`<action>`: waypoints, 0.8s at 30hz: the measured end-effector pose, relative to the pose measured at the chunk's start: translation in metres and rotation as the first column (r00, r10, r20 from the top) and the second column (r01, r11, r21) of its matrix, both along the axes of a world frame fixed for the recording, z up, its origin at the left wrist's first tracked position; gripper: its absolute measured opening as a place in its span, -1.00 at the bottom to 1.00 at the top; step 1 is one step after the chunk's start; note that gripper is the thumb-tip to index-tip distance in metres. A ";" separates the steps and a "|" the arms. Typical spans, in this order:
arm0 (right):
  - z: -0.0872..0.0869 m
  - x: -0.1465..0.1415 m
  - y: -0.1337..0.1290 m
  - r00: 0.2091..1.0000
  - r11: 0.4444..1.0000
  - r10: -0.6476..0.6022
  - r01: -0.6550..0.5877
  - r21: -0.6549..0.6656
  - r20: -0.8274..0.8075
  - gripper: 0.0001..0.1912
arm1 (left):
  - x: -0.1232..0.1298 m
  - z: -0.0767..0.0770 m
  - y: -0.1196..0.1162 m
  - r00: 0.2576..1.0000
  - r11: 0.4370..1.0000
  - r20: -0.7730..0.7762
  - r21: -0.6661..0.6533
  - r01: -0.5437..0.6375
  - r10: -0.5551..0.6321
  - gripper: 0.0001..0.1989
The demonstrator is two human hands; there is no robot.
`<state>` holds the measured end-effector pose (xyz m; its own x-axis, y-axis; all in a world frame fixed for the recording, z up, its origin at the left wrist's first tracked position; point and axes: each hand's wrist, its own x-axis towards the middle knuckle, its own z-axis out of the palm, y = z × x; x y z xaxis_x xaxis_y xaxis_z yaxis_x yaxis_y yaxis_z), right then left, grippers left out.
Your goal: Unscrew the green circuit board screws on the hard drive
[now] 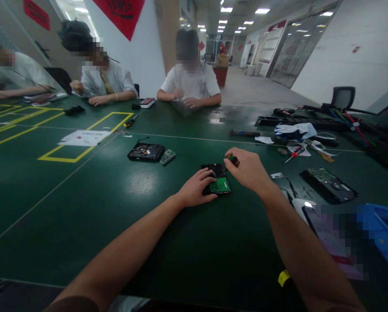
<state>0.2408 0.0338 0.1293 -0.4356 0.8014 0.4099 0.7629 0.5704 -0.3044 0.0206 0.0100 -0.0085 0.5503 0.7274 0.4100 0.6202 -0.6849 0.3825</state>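
Observation:
A black hard drive with a green circuit board (220, 185) lies on the green table in front of me. My left hand (198, 188) rests on its left side, fingers spread over the edge and the board. Above the drive's upper right corner, my right hand (246, 167) is closed around the dark and yellow handle of a screwdriver (232, 158). The screwdriver's shaft slants down toward the drive; where its tip rests is too small to tell.
An opened drive (146, 152) and a loose circuit board (168, 157) lie to the left. Another drive (329, 185), a red screwdriver (296, 152), gloves (295, 131) and a blue tray (384, 229) are on the right. People sit across the table (148, 255).

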 end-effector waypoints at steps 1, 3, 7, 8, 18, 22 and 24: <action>0.000 0.000 0.000 1.000 1.000 0.000 0.000 0.003 0.000 -0.82 | 0.000 0.000 0.000 1.000 1.000 -0.002 0.002 0.000 0.000 -0.40; 0.000 0.000 0.000 1.000 1.000 0.003 -0.003 0.005 0.000 -0.81 | 0.000 0.001 0.000 1.000 1.000 -0.007 0.007 0.001 -0.001 -0.39; 0.001 0.001 0.000 1.000 1.000 0.006 -0.006 -0.016 0.003 -0.79 | 0.000 0.001 0.000 1.000 1.000 -0.009 0.002 0.003 -0.003 -0.38; 0.001 0.001 0.000 1.000 1.000 0.008 -0.008 -0.022 0.002 -0.78 | 0.000 0.001 0.000 1.000 1.000 -0.008 0.001 0.002 -0.002 -0.38; 0.002 0.001 -0.002 0.999 0.999 0.023 -0.024 -0.024 -0.025 -0.78 | 0.001 0.007 -0.003 0.999 0.995 -0.004 0.099 0.035 -0.035 -0.47; 0.002 0.000 -0.003 0.999 0.999 0.032 -0.032 -0.011 -0.035 -0.81 | 0.003 0.009 -0.003 0.998 0.988 -0.004 0.141 0.068 -0.068 -0.54; 0.002 0.000 -0.003 0.999 0.999 0.030 -0.031 -0.010 -0.034 -0.81 | 0.004 0.009 -0.003 0.998 0.987 -0.010 0.146 0.068 -0.068 -0.55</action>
<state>0.2412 0.0306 0.1314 -0.4457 0.7923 0.4167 0.7344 0.5898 -0.3359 0.0244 0.0069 0.0004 0.5988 0.6207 0.5062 0.5718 -0.7738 0.2725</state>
